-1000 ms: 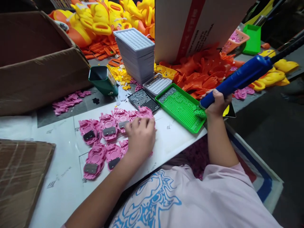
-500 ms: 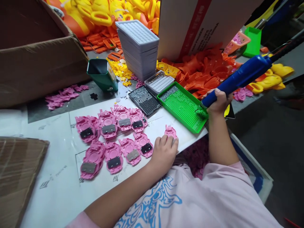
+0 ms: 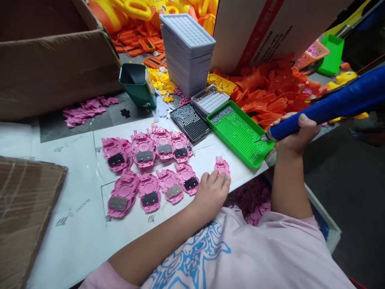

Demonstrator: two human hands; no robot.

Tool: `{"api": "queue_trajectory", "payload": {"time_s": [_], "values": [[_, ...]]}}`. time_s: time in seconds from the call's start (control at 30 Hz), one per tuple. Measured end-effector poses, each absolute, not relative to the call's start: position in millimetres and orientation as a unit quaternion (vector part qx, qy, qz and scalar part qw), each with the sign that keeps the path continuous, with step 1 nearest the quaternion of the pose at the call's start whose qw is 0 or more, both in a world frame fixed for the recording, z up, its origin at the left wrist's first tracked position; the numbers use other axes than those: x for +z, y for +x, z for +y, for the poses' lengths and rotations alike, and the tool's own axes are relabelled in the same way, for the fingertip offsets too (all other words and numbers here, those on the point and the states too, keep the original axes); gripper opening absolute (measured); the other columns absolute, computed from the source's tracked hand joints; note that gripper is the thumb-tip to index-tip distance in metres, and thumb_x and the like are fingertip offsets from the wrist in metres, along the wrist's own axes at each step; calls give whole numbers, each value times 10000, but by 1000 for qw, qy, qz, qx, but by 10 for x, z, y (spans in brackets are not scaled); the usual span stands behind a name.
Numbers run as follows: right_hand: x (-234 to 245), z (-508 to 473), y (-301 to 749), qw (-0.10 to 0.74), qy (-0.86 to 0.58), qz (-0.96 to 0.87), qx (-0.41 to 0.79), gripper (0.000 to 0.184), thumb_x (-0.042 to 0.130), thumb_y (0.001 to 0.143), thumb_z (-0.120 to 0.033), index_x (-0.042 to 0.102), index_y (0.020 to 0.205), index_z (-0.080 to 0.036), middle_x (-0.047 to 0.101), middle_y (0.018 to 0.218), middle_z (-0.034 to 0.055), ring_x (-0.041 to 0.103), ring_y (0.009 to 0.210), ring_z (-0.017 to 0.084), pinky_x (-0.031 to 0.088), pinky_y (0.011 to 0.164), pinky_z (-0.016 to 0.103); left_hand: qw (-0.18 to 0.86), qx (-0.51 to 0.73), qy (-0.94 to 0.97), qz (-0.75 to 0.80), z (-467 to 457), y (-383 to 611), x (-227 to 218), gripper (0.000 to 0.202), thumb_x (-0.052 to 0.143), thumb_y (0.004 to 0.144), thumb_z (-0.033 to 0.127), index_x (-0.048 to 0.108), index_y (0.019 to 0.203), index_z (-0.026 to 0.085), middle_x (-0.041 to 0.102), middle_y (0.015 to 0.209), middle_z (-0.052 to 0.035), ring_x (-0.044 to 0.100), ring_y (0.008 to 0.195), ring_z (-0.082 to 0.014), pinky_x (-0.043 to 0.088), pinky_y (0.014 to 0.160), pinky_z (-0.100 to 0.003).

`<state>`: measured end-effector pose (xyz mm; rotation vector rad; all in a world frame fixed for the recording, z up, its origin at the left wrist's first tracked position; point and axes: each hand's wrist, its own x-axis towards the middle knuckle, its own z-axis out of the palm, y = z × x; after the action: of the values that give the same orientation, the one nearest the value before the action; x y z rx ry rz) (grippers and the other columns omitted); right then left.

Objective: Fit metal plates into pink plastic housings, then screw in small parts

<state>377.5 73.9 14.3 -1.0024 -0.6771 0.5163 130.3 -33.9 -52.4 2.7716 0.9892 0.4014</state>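
Observation:
My left hand (image 3: 213, 188) rests at the near edge of the table, its fingers curled over a pink plastic housing (image 3: 221, 166). In my right hand (image 3: 297, 132) is a blue electric screwdriver (image 3: 327, 105), gripped near its front end. Its thin bit points left into the near right end of a green perforated tray (image 3: 254, 162) with small silver screws in it; whether the bit touches a screw, I cannot tell. Several pink housings (image 3: 148, 188) with black or grey covers lie in two rows left of my left hand.
Behind the green tray are a black perforated tray (image 3: 191, 124), a white tray (image 3: 210, 100) and a tall stack of white trays (image 3: 189, 60). A dark green bin (image 3: 137, 86) stands near a cardboard box (image 3: 60, 76). Orange parts (image 3: 267, 92) are heaped at the back right.
The screwdriver's rear has swung toward me, so it lies flatter, its bit still over the green tray. My left hand stays on the pink housing. The whole view has shifted slightly.

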Motion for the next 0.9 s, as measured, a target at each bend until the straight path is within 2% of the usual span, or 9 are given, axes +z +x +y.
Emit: {"api": "queue_trajectory", "payload": {"time_s": [0.1, 0.37, 0.67, 0.9], "values": [[62, 769, 3735, 796, -469, -348, 156, 116, 513, 627, -246, 477, 731, -212, 565, 501, -56, 520, 396, 128, 435, 383, 268, 104, 129, 934, 318, -341, 1298, -517, 287, 421, 929, 225, 558, 1174, 166, 614, 1168, -85, 498, 1055, -262, 346, 798, -412], [-146, 994, 3927, 789, -499, -337, 122, 154, 550, 648, -227, 496, 792, -218, 566, 503, -61, 513, 383, 119, 451, 376, 267, 135, 127, 935, 301, -353, 1294, -505, 264, 420, 931, 242, 553, 1151, 182, 608, 1148, -75, 496, 1030, -249, 340, 787, -412], [-107, 972, 3865, 788, -499, -335, 134, 142, 541, 619, -183, 502, 756, -191, 560, 485, -44, 499, 367, 118, 450, 384, 261, 171, 101, 938, 285, -294, 1238, -421, 275, 432, 921, 271, 526, 1161, 177, 591, 1161, -83, 472, 1049, -261, 345, 809, -427], [-124, 1023, 3880, 784, -502, -331, 157, 199, 568, 583, -182, 525, 777, -189, 566, 479, -49, 483, 361, 116, 431, 369, 248, 183, 83, 939, 278, -258, 1216, -364, 282, 458, 907, 309, 521, 1152, 184, 585, 1155, -93, 458, 1064, -268, 350, 810, -421]]}}
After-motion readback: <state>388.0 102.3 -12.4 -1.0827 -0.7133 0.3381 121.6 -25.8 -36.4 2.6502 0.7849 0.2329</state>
